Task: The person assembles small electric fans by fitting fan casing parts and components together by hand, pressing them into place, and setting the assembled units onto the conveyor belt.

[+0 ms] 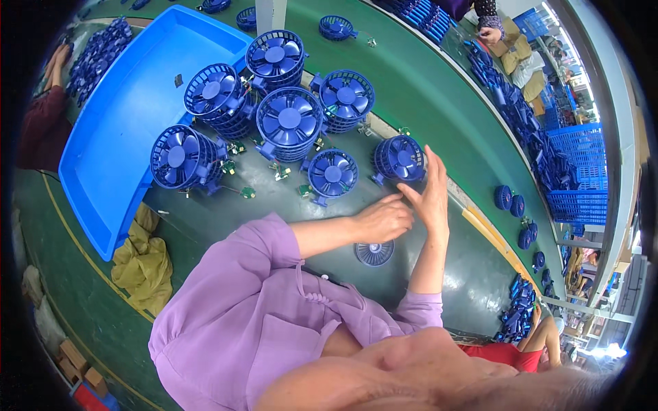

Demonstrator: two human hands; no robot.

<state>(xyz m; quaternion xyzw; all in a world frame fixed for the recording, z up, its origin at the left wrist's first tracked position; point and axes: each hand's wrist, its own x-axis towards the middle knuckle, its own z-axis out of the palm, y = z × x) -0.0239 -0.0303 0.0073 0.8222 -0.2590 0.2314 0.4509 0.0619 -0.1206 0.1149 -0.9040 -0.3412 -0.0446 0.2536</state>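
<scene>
Seven blue fan piles standing, one round piece lying near my left hand

I am working at the near edge of a grey-green worktable [456,264]. My right hand [432,192] is standing open, thumb and fingers spread, at the right side of the nearest fan stack [399,159], which is sitting by the table's far edge; I cannot tell whether the fingertips are touching it. My left hand [387,219] is curling with its fingers bent downward; I cannot tell whether it is gripping anything. Just below it, towards the near edge, a round slotted fan piece [375,254] is lying flat on the table.

As for progress, I am judging the work to be partly done. Five tall stacks, including the large middle stack [290,120], are crowding the table's far-left part, and a lower fan [332,172] is standing between them and the nearest stack. Small circuit boards [248,193] are trailing on wires around their bases. The flat piece is lying apart from every stack, so it is probably waiting its turn. Beyond the far edge, more fans [504,197] are resting on the green conveyor belt [473,151], likely leaving plenty to handle.
</scene>
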